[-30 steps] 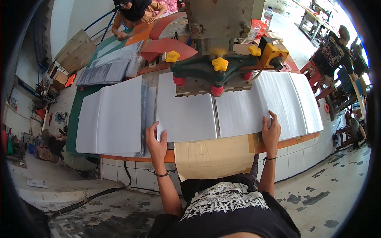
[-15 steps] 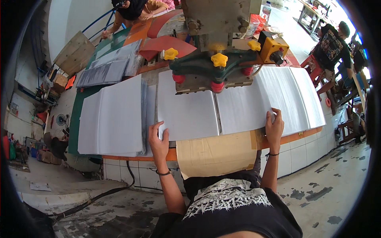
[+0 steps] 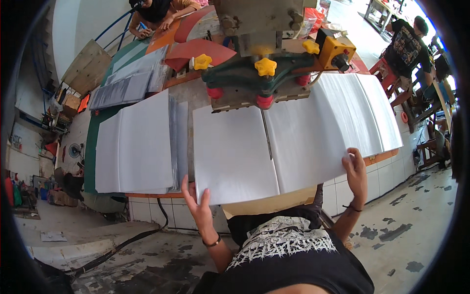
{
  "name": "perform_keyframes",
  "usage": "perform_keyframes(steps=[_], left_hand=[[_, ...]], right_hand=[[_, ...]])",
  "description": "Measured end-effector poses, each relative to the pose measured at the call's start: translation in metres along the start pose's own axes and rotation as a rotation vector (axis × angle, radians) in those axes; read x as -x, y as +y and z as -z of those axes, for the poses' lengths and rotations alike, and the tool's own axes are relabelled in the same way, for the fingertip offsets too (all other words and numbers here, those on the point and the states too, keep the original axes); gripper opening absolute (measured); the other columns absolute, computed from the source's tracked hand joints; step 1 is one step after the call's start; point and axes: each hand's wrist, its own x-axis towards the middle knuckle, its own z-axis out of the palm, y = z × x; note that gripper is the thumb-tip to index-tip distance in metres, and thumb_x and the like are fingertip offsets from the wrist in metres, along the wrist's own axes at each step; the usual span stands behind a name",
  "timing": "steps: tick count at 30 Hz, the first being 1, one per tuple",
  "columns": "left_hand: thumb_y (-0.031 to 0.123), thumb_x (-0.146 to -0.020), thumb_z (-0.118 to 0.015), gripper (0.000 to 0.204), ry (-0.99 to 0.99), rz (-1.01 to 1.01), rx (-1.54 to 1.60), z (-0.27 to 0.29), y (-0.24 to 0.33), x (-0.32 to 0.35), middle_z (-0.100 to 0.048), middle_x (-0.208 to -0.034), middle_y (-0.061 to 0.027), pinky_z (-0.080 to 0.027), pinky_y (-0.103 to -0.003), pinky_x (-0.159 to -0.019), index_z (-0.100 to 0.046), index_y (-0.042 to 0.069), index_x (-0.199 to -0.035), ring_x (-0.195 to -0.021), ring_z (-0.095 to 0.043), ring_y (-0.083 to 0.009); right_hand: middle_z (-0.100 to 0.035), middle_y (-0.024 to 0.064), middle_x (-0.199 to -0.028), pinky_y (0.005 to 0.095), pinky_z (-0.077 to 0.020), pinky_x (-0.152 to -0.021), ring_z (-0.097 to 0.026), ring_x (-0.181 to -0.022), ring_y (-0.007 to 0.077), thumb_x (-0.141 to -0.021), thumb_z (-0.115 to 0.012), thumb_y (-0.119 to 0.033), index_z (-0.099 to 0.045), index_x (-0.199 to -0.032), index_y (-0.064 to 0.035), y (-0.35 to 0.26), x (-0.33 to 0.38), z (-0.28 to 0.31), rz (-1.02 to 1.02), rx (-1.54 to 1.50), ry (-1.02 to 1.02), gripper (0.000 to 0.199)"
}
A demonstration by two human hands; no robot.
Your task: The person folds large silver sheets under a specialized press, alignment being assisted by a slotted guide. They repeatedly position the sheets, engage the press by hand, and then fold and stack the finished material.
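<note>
A wide white sheet (image 3: 235, 161) with a crease down its middle lies partly under the press head (image 3: 264, 83), its near edge hanging toward me. My left hand (image 3: 199, 206) grips the sheet's near left corner, thumb on top and forefinger along the side. My right hand (image 3: 356, 169) pinches the near right corner with its fingers curled; the fingertips under the sheet are hidden. A tan board (image 3: 274, 203) shows below the sheet's near edge, mostly covered by it.
White sheets are stacked at the left (image 3: 142, 147) and right (image 3: 372, 112). Clear plastic sheets (image 3: 122, 88) lie farther back on the green mat. A yellow control box (image 3: 335, 51) sits beside the press. One person works at the far left, another sits (image 3: 409, 49) at the far right.
Both hands have drawn the sheet toward me, so it covers more of the tan board. My right hand has also shifted to the right.
</note>
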Motion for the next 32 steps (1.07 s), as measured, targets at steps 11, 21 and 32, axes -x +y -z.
perform_keyframes(steps=[11,21,32], left_hand=[[0.006,-0.093,-0.065,0.064,-0.550,0.079,-0.518,0.046,0.014,0.000,-0.053,-0.143,-0.0161,-0.036,-0.034,-0.111,-0.042,0.007,-0.153,-0.134,-0.047,-0.0232],[0.010,-0.087,-0.077,0.051,-0.818,0.201,-0.410,-0.017,0.022,0.031,-0.057,-0.098,0.0003,-0.041,-0.023,-0.059,-0.064,0.012,-0.136,-0.067,-0.045,-0.0050],[0.023,-0.096,-0.066,0.038,-1.126,-0.173,-0.397,-0.148,0.003,0.056,-0.060,-0.107,-0.0135,-0.052,-0.034,-0.080,-0.063,0.016,-0.134,-0.087,-0.059,-0.0221]], right_hand=[[-0.068,0.0200,-0.110,0.0349,-0.0506,-0.089,-0.064,-0.101,0.0225,-0.096,-0.069,-0.025,-0.052,-0.135,0.0088,0.004,-0.018,0.001,-0.024,0.210,-0.127,0.054],[-0.063,0.0112,-0.125,0.0281,-0.0470,-0.096,-0.058,-0.112,0.0153,-0.095,-0.069,-0.009,-0.050,-0.139,0.0072,0.021,-0.019,0.091,-0.036,-0.023,0.059,0.051],[-0.067,0.0111,-0.115,0.0283,-0.0534,-0.090,-0.065,-0.103,0.0141,-0.096,-0.066,-0.011,-0.051,-0.139,0.0008,0.047,-0.081,0.232,0.007,-0.045,0.011,0.047]])
